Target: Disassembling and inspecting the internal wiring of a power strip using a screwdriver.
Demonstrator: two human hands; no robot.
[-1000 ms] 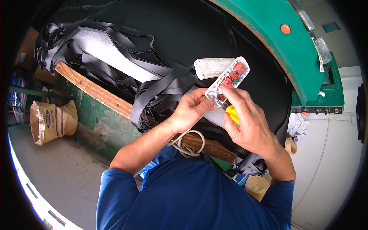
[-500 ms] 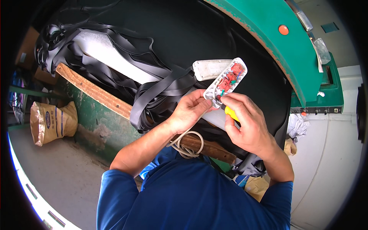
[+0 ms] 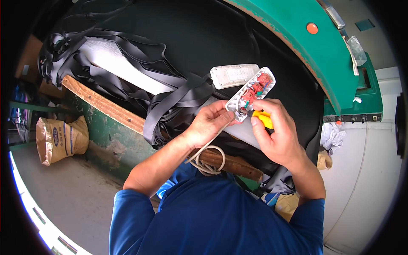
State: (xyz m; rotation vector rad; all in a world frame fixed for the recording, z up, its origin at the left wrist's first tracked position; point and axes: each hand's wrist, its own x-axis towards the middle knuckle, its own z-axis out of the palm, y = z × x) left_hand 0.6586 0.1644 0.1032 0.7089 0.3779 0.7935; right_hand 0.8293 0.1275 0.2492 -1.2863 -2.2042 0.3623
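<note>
My left hand (image 3: 209,126) grips the near end of an opened white power strip (image 3: 233,101), held at a slant with its inside facing up. Reddish parts and thin blue and green wires show within the casing. A beige cable (image 3: 224,155) runs from that end past my left fingers and hangs in loops below. In my right hand (image 3: 278,135) is a yellow-handled screwdriver (image 3: 266,120), its shaft pointing into the near end of the casing. Whether the tip touches a screw is too small to tell. The strip's detached white cover (image 3: 227,77) lies just behind, on the black material.
Grey-black strips (image 3: 165,117) lie tangled on the left over a pale roll. A worn wooden edge (image 3: 104,104) borders the green machine bed. The green machine arm (image 3: 297,42) arches at the right. A brown paper sack (image 3: 63,140) stands on the floor at left.
My right hand has shifted slightly right, and the screwdriver's handle is tilted more sideways, with more of it showing. My left hand still grips the power strip, nearly unmoved.
</note>
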